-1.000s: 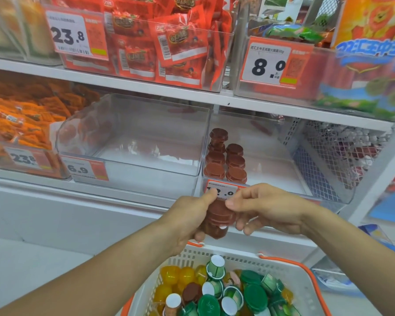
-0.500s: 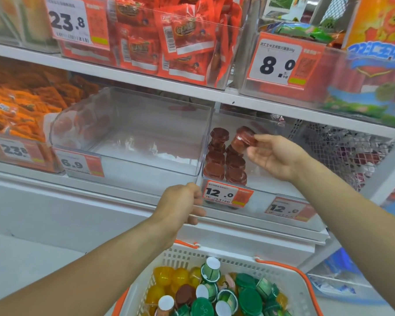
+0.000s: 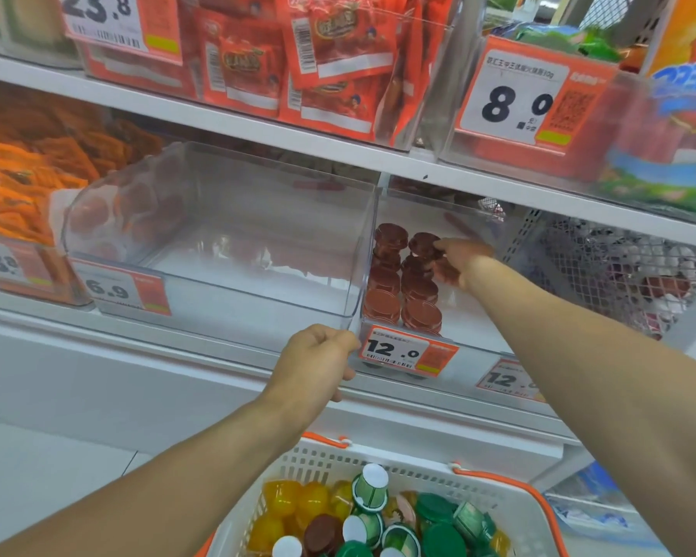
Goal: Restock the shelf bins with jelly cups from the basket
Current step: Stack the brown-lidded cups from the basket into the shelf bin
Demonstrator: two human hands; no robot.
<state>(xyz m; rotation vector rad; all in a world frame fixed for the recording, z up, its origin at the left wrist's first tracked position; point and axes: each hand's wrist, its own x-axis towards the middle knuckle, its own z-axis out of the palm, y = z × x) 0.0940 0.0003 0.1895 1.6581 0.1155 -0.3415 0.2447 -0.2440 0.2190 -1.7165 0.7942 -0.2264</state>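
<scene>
My right hand point(image 3: 457, 261) is inside the clear bin point(image 3: 471, 347), pinching a brown jelly cup point(image 3: 423, 244) on top of the back stack. My left hand point(image 3: 318, 365) curls around the bin's front corner. More jelly cups point(image 3: 362, 516) sit in the white basket point(image 3: 479, 496) below.

White shop shelving point(image 3: 234, 126), pale tiled floor point(image 3: 37, 468), bright even light
</scene>
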